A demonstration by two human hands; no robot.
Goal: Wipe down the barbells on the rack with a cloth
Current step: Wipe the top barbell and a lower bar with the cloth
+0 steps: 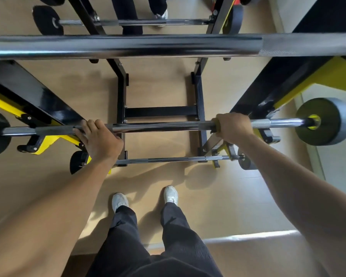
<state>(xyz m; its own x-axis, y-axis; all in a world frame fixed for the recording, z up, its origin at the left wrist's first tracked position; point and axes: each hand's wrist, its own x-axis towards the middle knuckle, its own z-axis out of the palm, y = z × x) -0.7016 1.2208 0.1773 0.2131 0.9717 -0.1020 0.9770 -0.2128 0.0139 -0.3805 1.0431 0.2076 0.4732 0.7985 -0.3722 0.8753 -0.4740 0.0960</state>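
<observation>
A chrome barbell (160, 126) lies across the black and yellow rack (38, 100) at mid height. My left hand (100, 138) grips its bar left of centre. My right hand (233, 127) is closed around the bar further right, with a bit of yellow cloth (218, 126) showing under the fingers. A grey weight plate (328, 124) caps the right end. A thick barbell (128, 47) crosses the view above, close to the camera. A lower barbell (168, 159) rests near the floor, and another barbell (140, 22) sits at the far side.
The rack's black base frame (160, 111) stands on a tan floor (160, 84). My white shoes (171, 194) and dark trousers are below. Another person's legs (128, 15) stand beyond the rack. Black plates (46, 20) sit at the upper left.
</observation>
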